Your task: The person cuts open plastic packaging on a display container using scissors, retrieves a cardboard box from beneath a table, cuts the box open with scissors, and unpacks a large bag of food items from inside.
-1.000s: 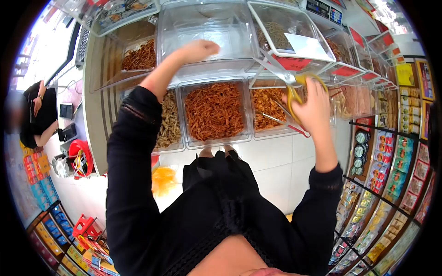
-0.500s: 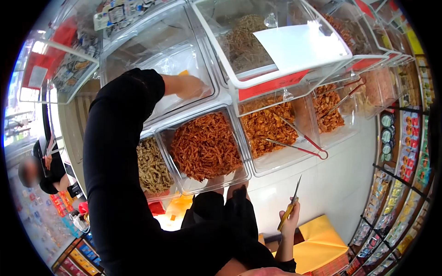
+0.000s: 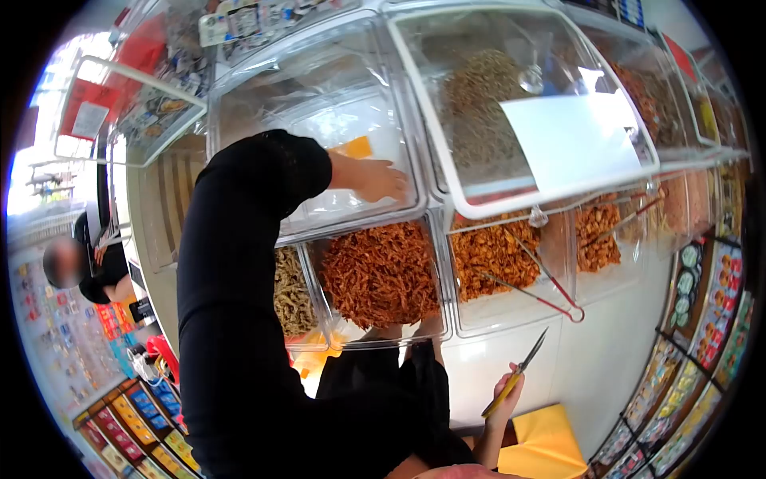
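My left hand reaches over a large clear plastic bin, fingers stretched out and seemingly holding nothing. Whether its fingertips touch the bin's side cannot be made out. Clear plastic film lies inside the bin, and a small orange-yellow piece shows beside my wrist. Low on the right, my right hand is closed around yellow-handled scissors, their blades pointing up and away from me. Just in front of the bin sits a tub of reddish-brown dried strips.
Dried greenish strips fill the tub at left. Red-handled tongs stick out of the orange-brown snack tub. A raised clear lid carries a white sheet. Another person is at far left. Packed shelves line the right.
My view has shifted, so the bins sit further right and lower. My left hand has moved right inside the bin with its fingers extended, uncovering more of the orange-yellow piece. The scissors stay in my right hand.
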`<state>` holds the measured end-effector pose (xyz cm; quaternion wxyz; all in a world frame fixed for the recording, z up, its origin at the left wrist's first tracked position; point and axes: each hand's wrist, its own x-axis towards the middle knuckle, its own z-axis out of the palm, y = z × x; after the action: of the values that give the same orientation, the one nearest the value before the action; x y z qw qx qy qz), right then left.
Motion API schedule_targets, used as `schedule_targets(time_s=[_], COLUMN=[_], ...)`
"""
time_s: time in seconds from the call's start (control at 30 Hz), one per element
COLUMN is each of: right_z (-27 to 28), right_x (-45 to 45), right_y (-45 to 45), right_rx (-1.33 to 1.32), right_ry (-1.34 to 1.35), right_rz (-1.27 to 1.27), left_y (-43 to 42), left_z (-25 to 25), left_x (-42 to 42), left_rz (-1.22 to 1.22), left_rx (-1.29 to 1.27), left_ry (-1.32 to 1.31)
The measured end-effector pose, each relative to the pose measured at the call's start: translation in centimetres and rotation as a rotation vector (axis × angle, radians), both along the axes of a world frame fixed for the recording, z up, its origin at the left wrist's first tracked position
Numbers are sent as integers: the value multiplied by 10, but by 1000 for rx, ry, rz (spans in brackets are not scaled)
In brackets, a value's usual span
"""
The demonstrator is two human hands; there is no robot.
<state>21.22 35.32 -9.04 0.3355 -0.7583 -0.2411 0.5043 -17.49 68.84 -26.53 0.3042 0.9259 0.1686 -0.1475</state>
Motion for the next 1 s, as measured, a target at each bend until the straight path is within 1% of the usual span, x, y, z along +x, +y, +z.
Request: schedule_targets(time_s=[0.03, 0.07, 0.1, 0.13, 0.17, 0.2, 0.23, 0.27, 0.33, 0.37, 0.43, 0.53, 0.57, 0.63, 0.7, 0.73, 0.77, 0.83, 0.9, 0.97, 1.0], right_z=[2, 3, 3, -4, -5, -7, -9, -8, -2, 1, 4, -2, -2, 1, 4, 5, 7, 10, 10, 10, 11], right_x=[0, 1, 2, 1, 1, -1, -3, -5, -8, -9, -13, -10, -10, -14, -14, -13, -14, -15, -16, -18, -20], right_y=[1, 1, 1, -2, 0, 2, 4, 7, 16, 21, 28, 28, 29, 34, 36, 38, 38, 39, 38, 40, 42], right_rx=[4, -13, -33, 35, 31, 24, 17, 14, -75, -79, -85, -59, -58, -66, -57, -53, -53, -64, -66, -69, -76], right_ry=[2, 6, 12, -59, -55, -27, -3, 0, 66, 63, 82, 40, 44, 89, 85, 78, 81, 54, 71, 90, 103], right_rz=[26, 19, 12, 60, 74, 80, 81, 81, 72, 73, 36, 99, 100, 22, 46, 69, 71, 70, 45, 19, 15], left_y=[8, 19, 30, 41, 51, 63, 73, 81, 96, 102, 107, 106, 105, 108, 116, 111, 104, 88, 72, 62, 61], left_z=[12, 52, 72, 77, 88, 88, 70, 53, 19, 8, -11, -10, -12, -7, 9, 16, 23, 31, 34, 32, 31], left_x=[-3, 2, -1, -9, -12, -18, -30, -36, -40, -35, -33, -32, -34, -39, -42, -50, -60, -81, -104, -128, -131], left_rz=[-27, 105, 314, 504, 693, 817, 891, 886, 877, 755, 636, 595, 607, 621, 766, 810, 812, 924, 937, 945, 941], left_rx=[3, -37, -8, 34, 59, 70, 54, 71, 83, 125, 158, 165, 185, 211, -8, -37, -35, -34, -32, -82, -84], left_ry=[-39, 89, 215, 237, 279, 335, 227, 222, 217, 340, 462, 512, 485, 460, 329, 234, 236, 116, 343, 434, 437])
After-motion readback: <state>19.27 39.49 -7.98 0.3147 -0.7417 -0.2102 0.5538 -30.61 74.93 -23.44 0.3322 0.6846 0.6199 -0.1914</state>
